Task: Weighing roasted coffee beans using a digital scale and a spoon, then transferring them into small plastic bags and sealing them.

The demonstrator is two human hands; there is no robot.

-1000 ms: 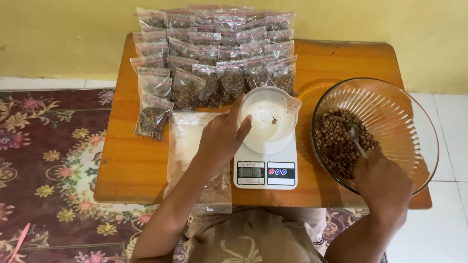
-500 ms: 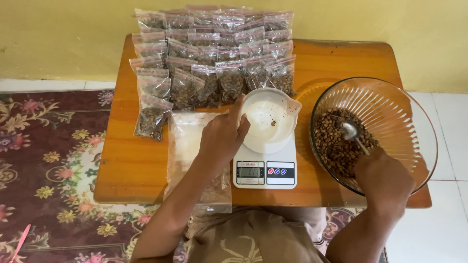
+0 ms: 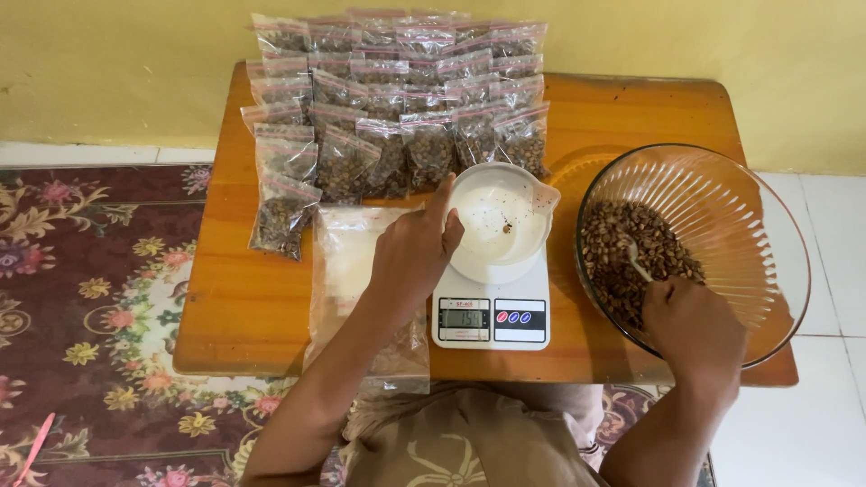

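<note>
The right hand [image 3: 693, 326] grips a spoon [image 3: 637, 260] buried in a glass bowl [image 3: 776, 234] of coffee beans [image 3: 631, 243] at the table's [image 3: 244, 307] right edge. The left hand [image 3: 410, 257] clasps the white cup [image 3: 499, 221] on the scale [image 3: 492, 316].

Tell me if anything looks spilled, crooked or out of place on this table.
Nothing looks spilled. One filled bag lies askew at the left end of the neat stack, and a few beans sit in the white cup on the scale.

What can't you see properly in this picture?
Head view only:
- Spoon: its bowl is buried in the beans, its handle end hidden inside the right hand.
- Scale: the display digits are too small to read.
- Back bags: overlapped, so they cannot be counted.
- Left hand: fingertips hidden behind the white cup.
</note>
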